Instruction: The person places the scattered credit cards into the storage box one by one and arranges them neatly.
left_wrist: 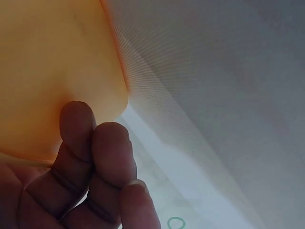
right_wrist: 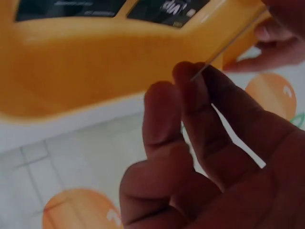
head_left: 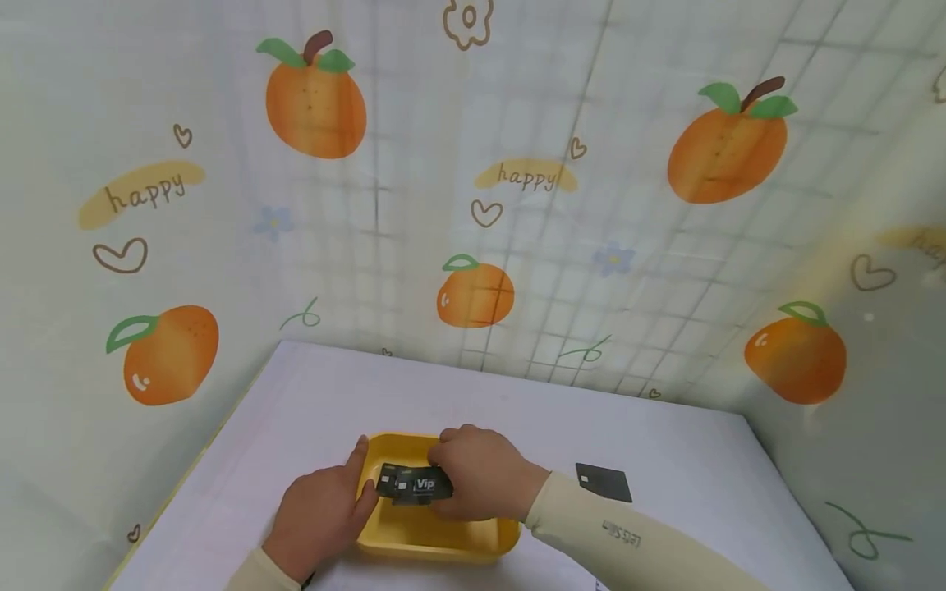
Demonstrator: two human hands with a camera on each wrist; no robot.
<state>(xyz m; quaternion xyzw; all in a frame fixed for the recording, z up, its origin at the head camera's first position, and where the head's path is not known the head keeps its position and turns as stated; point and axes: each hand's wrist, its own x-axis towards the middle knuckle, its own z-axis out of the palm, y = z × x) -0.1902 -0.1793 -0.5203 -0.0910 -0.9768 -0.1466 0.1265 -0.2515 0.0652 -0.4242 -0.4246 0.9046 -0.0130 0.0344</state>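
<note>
Pinching a black card [head_left: 434, 484], the right hand [head_left: 480, 474] hovers over the yellow tray [head_left: 432, 552] that the left hand [head_left: 321, 506] grips.

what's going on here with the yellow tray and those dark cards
A person is handling dark cards at a yellow tray on a white table. Their left hand holds the tray at its left end, while their right hand, over the tray, pinches a thin card, seen edge-on in the right wrist view. That view also shows dark cards at the tray. One more black card lies on the table, right of the tray.
</note>
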